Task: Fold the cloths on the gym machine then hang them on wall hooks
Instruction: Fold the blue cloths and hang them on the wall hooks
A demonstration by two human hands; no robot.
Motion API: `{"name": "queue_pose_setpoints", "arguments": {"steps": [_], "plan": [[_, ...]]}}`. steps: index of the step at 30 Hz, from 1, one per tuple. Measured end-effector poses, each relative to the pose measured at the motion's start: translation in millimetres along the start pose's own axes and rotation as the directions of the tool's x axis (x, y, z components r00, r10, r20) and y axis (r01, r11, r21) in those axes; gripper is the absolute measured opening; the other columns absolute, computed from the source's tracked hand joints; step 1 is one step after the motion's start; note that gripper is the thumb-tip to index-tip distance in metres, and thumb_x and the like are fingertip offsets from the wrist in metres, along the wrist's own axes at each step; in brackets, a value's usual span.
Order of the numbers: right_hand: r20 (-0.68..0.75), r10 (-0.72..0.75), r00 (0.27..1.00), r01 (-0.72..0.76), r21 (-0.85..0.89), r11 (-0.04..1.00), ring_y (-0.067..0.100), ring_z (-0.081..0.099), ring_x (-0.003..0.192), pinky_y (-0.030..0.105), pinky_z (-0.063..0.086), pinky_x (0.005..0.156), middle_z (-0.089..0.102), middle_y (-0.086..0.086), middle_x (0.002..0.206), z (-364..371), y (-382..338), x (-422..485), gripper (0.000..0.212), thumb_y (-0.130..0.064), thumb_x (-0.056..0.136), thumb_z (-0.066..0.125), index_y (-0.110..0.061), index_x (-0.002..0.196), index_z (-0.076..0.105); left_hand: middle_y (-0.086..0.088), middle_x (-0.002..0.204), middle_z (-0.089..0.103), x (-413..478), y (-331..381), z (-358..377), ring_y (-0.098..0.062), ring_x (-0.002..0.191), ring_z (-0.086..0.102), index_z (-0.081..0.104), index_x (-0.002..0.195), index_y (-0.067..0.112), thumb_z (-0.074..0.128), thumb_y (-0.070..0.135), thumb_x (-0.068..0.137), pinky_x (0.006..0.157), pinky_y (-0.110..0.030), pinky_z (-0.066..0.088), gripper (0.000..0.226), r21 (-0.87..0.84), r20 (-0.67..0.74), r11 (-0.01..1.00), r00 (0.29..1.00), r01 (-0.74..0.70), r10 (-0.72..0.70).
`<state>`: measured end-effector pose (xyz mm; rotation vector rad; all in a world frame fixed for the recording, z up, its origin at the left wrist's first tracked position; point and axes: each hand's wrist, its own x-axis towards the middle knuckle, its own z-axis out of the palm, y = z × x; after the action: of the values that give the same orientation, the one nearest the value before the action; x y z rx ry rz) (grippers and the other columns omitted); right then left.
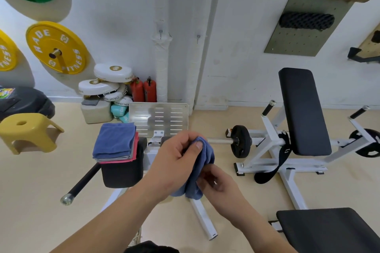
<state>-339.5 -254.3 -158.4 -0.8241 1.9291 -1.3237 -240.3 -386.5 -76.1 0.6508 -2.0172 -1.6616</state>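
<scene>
My left hand (176, 156) grips the top of a blue cloth (202, 168), which hangs bunched in the air in front of me. My right hand (218, 181) pinches the same cloth lower down from the right. To the left, a stack of folded cloths (116, 142), blue on top with grey and pink beneath, lies on the black pad (121, 172) of the gym machine. Two small wall hooks (160, 33) (198, 37) sit on the white wall above, both bare.
A metal footplate (158, 118) stands behind the machine. A white bench with a black backrest (302, 111) and a weight plate (240, 141) is at right. A yellow stool (28, 131) is at left. Yellow plates (57, 47) hang on the wall; red extinguishers (144, 89) stand by it.
</scene>
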Motion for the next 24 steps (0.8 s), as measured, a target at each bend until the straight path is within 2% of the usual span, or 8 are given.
{"name": "queue_pose_setpoints", "arguments": {"steps": [2,5,8,11,14,16,20,24], "plan": [[0.035,-0.011,0.999,0.012,-0.003,1.0,0.005,0.058,0.077,0.022,0.052,0.073,0.066,-0.004,0.085,-1.9,-3.0,2.5,0.026,-0.004,0.09,0.069,-0.028,0.08,0.07,0.008,0.086,0.074,1.0,-0.9,-1.3,0.002,0.082,0.067,0.071,0.097,0.02,0.053,0.007,0.103,0.076,-0.009,0.05,0.023,0.003,-0.014,1.0,1.0,-0.005,0.005],[0.09,-0.057,0.994,0.07,-0.158,0.985,0.002,0.054,0.071,0.018,0.048,0.071,0.062,-0.012,0.076,-4.1,-1.0,1.6,0.022,-0.017,0.087,0.075,-0.03,0.072,0.063,0.011,0.087,0.074,3.4,-2.0,-5.6,0.001,0.083,0.068,0.071,0.098,0.022,0.053,0.008,0.103,0.076,-0.009,0.052,0.023,0.015,-0.033,1.0,0.999,-0.011,0.012],[0.21,-0.033,0.977,0.105,-0.34,0.935,0.004,0.058,0.076,0.024,0.053,0.079,0.066,-0.01,0.083,-9.0,8.0,-5.5,0.014,-0.036,0.09,0.066,-0.024,0.086,0.059,0.014,0.087,0.073,9.2,-4.1,-11.4,0.004,0.083,0.067,0.07,0.099,0.024,0.052,0.011,0.104,0.076,-0.009,0.051,0.023,-0.012,-0.071,1.0,0.997,0.009,-0.009],[0.321,0.05,0.946,0.161,-0.597,0.786,0.008,0.063,0.089,0.032,0.055,0.084,0.069,-0.014,0.096,-19.3,19.3,-12.7,0.026,-0.054,0.091,0.051,-0.031,0.101,0.056,0.015,0.088,0.074,18.0,-8.7,-17.0,0.006,0.083,0.065,0.07,0.1,0.027,0.053,0.014,0.104,0.076,-0.008,0.049,0.022,-0.008,-0.128,1.0,0.991,0.028,-0.029],[0.343,0.082,0.936,0.233,-0.776,0.586,0.018,0.061,0.091,0.037,0.051,0.081,0.066,-0.009,0.096,-40.6,27.3,-14.2,0.031,-0.057,0.093,0.042,-0.029,0.099,0.053,0.02,0.089,0.072,25.7,-14.6,-24.8,0.01,0.084,0.063,0.069,0.099,0.033,0.054,0.018,0.104,0.074,-0.007,0.049,0.021,0.037,-0.178,0.998,0.983,0.055,-0.047],[0.277,0.099,0.956,0.196,-0.851,0.487,0.02,0.061,0.097,0.037,0.049,0.082,0.064,-0.008,0.1,-63.3,32.9,-12.3,0.027,-0.051,0.098,0.038,-0.03,0.104,0.054,0.023,0.089,0.07,29.1,-20.7,-29.9,0.011,0.086,0.061,0.069,0.099,0.033,0.053,0.02,0.104,0.074,-0.01,0.047,0.021,0.098,-0.182,0.992,0.981,0.081,-0.062],[0.017,0.035,0.999,0.009,-0.974,0.228,0.018,0.06,0.105,0.034,0.053,0.084,0.058,-0.007,0.115,-112.2,38.7,-4.9,0.031,-0.043,0.105,0.032,-0.033,0.119,0.058,0.018,0.091,0.071,30.9,-38.9,-33.9,0.003,0.093,0.062,0.071,0.096,0.032,0.053,0.019,0.104,0.079,-0.02,0.046,0.023,0.168,-0.13,0.977,0.985,0.133,-0.111],[-0.146,0.018,0.989,-0.147,-0.978,0.151,0.02,0.065,0.098,0.033,0.053,0.077,0.055,-0.004,0.114,-136.1,29.8,1.6,0.031,-0.043,0.105,0.033,-0.03,0.119,0.057,0.015,0.09,0.073,29.5,-50.5,-26.0,-0.005,0.093,0.065,0.072,0.097,0.033,0.054,0.018,0.104,0.078,-0.021,0.047,0.025,0.192,-0.084,0.97,0.987,0.148,-0.134]]}}
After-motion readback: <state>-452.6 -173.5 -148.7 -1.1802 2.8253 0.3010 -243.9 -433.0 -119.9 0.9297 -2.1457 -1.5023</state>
